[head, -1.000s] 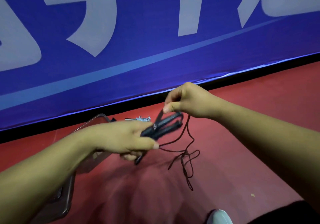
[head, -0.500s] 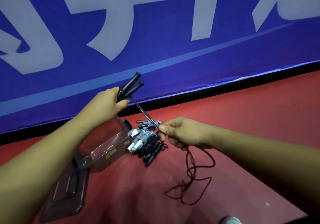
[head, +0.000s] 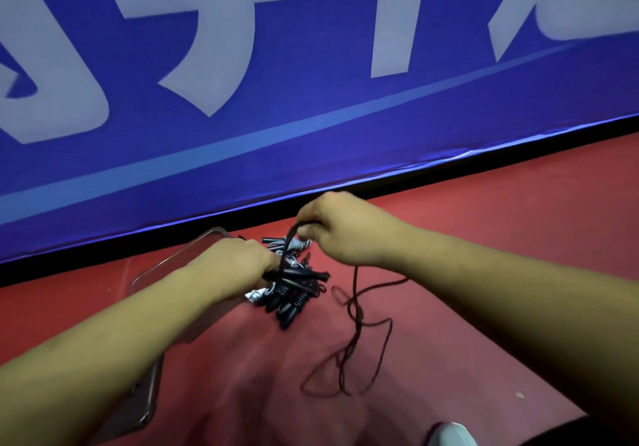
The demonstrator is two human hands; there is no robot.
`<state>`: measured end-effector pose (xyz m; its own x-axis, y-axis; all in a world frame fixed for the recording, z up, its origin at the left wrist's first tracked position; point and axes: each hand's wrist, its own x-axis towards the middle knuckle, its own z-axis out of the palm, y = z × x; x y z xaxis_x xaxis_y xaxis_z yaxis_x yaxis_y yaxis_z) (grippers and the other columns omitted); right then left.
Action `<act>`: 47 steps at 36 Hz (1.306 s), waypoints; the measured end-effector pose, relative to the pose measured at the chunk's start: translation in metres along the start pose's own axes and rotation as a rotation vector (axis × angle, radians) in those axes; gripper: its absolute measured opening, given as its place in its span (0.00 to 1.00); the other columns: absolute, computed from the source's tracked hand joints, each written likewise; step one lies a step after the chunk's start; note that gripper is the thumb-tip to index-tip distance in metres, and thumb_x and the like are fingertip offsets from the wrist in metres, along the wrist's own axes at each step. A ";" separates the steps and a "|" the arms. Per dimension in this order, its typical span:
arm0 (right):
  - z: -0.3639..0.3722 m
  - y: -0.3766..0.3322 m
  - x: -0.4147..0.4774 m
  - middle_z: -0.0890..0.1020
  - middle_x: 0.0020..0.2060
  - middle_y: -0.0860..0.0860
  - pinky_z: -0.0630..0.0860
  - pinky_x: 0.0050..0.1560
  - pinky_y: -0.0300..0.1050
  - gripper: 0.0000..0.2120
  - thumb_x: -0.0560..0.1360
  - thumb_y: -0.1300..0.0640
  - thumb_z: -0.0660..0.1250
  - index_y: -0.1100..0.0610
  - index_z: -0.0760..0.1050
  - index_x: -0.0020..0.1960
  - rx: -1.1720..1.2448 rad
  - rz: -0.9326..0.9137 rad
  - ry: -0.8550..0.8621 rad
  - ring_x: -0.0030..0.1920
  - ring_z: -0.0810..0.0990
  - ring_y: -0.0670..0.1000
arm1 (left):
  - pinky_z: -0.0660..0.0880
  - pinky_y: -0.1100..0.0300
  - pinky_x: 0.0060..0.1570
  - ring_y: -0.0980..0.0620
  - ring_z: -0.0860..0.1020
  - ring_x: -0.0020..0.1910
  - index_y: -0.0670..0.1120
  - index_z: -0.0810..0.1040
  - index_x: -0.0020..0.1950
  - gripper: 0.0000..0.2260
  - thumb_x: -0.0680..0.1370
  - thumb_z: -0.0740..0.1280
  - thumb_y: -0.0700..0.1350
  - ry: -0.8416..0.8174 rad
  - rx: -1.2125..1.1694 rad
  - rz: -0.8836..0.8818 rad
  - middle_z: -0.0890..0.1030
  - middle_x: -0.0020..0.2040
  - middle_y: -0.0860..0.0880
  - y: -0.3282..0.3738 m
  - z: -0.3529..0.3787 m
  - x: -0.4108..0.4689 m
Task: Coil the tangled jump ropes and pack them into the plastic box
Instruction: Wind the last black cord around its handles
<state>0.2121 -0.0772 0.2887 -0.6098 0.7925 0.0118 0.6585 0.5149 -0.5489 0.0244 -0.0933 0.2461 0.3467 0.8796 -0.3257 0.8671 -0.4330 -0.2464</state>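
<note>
The red floor [head: 518,238] carries a clear plastic box [head: 207,238] near the blue banner [head: 311,141], with its clear lid [head: 148,407] nearer. Just beside the box lies a pile of coiled jump ropes [head: 290,307], black and grey. Right of it sprawl loops of a loose dark red rope [head: 359,321].

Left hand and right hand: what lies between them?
Head view: the dark jump rope stretches from left hand to right hand, above bundled jump ropes.

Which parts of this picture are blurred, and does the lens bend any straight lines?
Head view throughout: motion blur smears the left hand, right hand and handles; the cord on the floor is sharper; the lower edge of the banner curves, a wide-angle effect, with glare along it.
</note>
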 end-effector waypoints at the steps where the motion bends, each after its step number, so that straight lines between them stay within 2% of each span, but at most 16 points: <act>1: -0.002 0.003 0.000 0.84 0.42 0.52 0.78 0.50 0.52 0.08 0.78 0.56 0.63 0.54 0.81 0.48 0.003 0.020 0.019 0.45 0.80 0.55 | 0.68 0.56 0.43 0.46 0.80 0.51 0.52 0.76 0.47 0.03 0.77 0.66 0.50 0.016 0.006 0.062 0.81 0.47 0.49 0.006 -0.002 -0.001; 4: -0.011 0.015 0.001 0.82 0.39 0.49 0.77 0.48 0.47 0.07 0.78 0.56 0.64 0.54 0.81 0.48 0.046 0.087 0.048 0.43 0.80 0.51 | 0.64 0.57 0.37 0.48 0.74 0.38 0.56 0.69 0.37 0.09 0.74 0.66 0.46 0.081 -0.156 0.229 0.72 0.33 0.51 0.021 -0.014 -0.006; 6: -0.014 0.022 -0.002 0.78 0.32 0.44 0.74 0.40 0.38 0.04 0.78 0.57 0.67 0.56 0.80 0.47 0.102 0.128 0.038 0.34 0.76 0.41 | 0.64 0.61 0.35 0.55 0.70 0.34 0.63 0.71 0.40 0.10 0.74 0.69 0.49 0.119 -0.361 0.337 0.74 0.32 0.53 0.026 -0.021 -0.011; 7: -0.015 0.025 -0.004 0.75 0.28 0.44 0.71 0.34 0.34 0.04 0.77 0.58 0.68 0.58 0.80 0.47 0.160 0.163 0.012 0.28 0.72 0.40 | 0.66 0.63 0.35 0.56 0.72 0.35 0.62 0.73 0.44 0.07 0.74 0.71 0.53 0.130 -0.470 0.380 0.77 0.34 0.54 0.029 -0.025 -0.014; 9: -0.017 0.030 -0.009 0.72 0.27 0.49 0.66 0.27 0.37 0.05 0.77 0.59 0.69 0.61 0.79 0.46 0.295 0.255 -0.062 0.25 0.68 0.46 | 0.72 0.60 0.36 0.56 0.76 0.33 0.55 0.77 0.45 0.14 0.69 0.73 0.61 0.140 -0.704 0.390 0.80 0.34 0.54 0.033 -0.029 -0.017; 12: -0.017 0.035 -0.013 0.72 0.29 0.56 0.64 0.31 0.42 0.06 0.77 0.62 0.68 0.63 0.79 0.42 0.386 0.290 -0.099 0.29 0.67 0.51 | 0.70 0.61 0.33 0.59 0.72 0.29 0.50 0.80 0.42 0.22 0.62 0.74 0.67 0.238 -0.956 0.254 0.76 0.29 0.54 0.033 -0.034 -0.020; 15: -0.014 0.033 -0.016 0.70 0.25 0.55 0.60 0.28 0.40 0.16 0.76 0.66 0.63 0.57 0.74 0.30 0.421 0.320 -0.107 0.27 0.64 0.51 | 0.63 0.69 0.28 0.61 0.67 0.25 0.59 0.80 0.33 0.09 0.69 0.75 0.60 0.331 -1.093 0.129 0.70 0.25 0.58 0.035 -0.045 -0.022; 16: -0.012 0.033 -0.017 0.69 0.25 0.55 0.59 0.27 0.40 0.18 0.76 0.65 0.63 0.55 0.74 0.29 0.442 0.340 -0.130 0.26 0.63 0.51 | 0.62 0.68 0.27 0.60 0.65 0.23 0.63 0.79 0.29 0.12 0.73 0.73 0.56 0.341 -1.133 0.097 0.69 0.23 0.57 0.037 -0.046 -0.021; 21: -0.006 0.032 -0.018 0.69 0.26 0.55 0.60 0.27 0.38 0.13 0.81 0.56 0.64 0.60 0.80 0.41 0.488 0.391 -0.233 0.24 0.62 0.51 | 0.62 0.62 0.26 0.52 0.63 0.21 0.48 0.67 0.26 0.22 0.76 0.70 0.55 0.270 -1.314 -0.157 0.65 0.23 0.49 0.036 -0.048 -0.015; 25: -0.007 0.030 -0.019 0.69 0.27 0.56 0.60 0.28 0.39 0.14 0.81 0.55 0.64 0.60 0.79 0.41 0.502 0.385 -0.238 0.25 0.61 0.51 | 0.63 0.60 0.27 0.51 0.63 0.20 0.46 0.67 0.31 0.22 0.73 0.72 0.59 0.192 -1.305 -0.249 0.65 0.23 0.49 0.021 -0.041 -0.009; 28: -0.006 0.028 -0.019 0.69 0.27 0.55 0.61 0.28 0.39 0.13 0.81 0.55 0.63 0.60 0.79 0.42 0.497 0.379 -0.254 0.25 0.61 0.51 | 0.63 0.61 0.25 0.51 0.63 0.20 0.46 0.70 0.45 0.17 0.73 0.74 0.55 0.243 -1.359 -0.242 0.68 0.23 0.50 0.014 -0.034 -0.006; 31: 0.000 0.027 -0.020 0.69 0.26 0.54 0.61 0.27 0.39 0.14 0.82 0.54 0.62 0.60 0.78 0.42 0.540 0.379 -0.292 0.23 0.62 0.50 | 0.65 0.62 0.23 0.53 0.67 0.21 0.59 0.71 0.55 0.14 0.75 0.73 0.48 0.288 -1.307 -0.112 0.71 0.25 0.53 0.010 -0.038 -0.005; 34: 0.001 0.027 -0.019 0.68 0.25 0.53 0.66 0.28 0.40 0.14 0.82 0.52 0.61 0.59 0.78 0.44 0.561 0.378 -0.314 0.22 0.65 0.51 | 0.65 0.68 0.24 0.58 0.67 0.21 0.59 0.75 0.54 0.13 0.75 0.73 0.45 0.335 -1.130 -0.057 0.74 0.27 0.56 0.004 -0.039 -0.004; 38: 0.001 0.024 -0.018 0.67 0.30 0.52 0.76 0.33 0.44 0.12 0.83 0.51 0.60 0.56 0.78 0.50 0.557 0.407 -0.349 0.24 0.73 0.52 | 0.64 0.68 0.24 0.59 0.67 0.21 0.50 0.75 0.48 0.07 0.74 0.72 0.42 0.333 -0.993 -0.131 0.77 0.30 0.49 -0.007 -0.032 0.001; 42: 0.003 0.015 -0.018 0.68 0.29 0.52 0.68 0.29 0.41 0.07 0.82 0.54 0.62 0.55 0.77 0.53 0.461 0.361 -0.342 0.25 0.66 0.50 | 0.65 0.65 0.29 0.59 0.71 0.27 0.51 0.73 0.47 0.09 0.73 0.71 0.42 0.265 -0.795 -0.162 0.76 0.33 0.52 -0.010 -0.023 0.005; 47: 0.001 -0.001 -0.011 0.70 0.29 0.54 0.67 0.28 0.41 0.07 0.77 0.63 0.63 0.67 0.77 0.49 0.329 0.267 -0.318 0.24 0.69 0.50 | 0.67 0.57 0.32 0.55 0.74 0.33 0.51 0.72 0.46 0.08 0.72 0.71 0.46 0.253 -0.612 -0.217 0.76 0.34 0.53 -0.009 -0.018 0.013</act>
<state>0.2180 -0.0866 0.2881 -0.5774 0.7173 -0.3900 0.6670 0.1389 -0.7320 0.0279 -0.0744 0.2601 0.1507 0.9848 -0.0866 0.9462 -0.1184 0.3010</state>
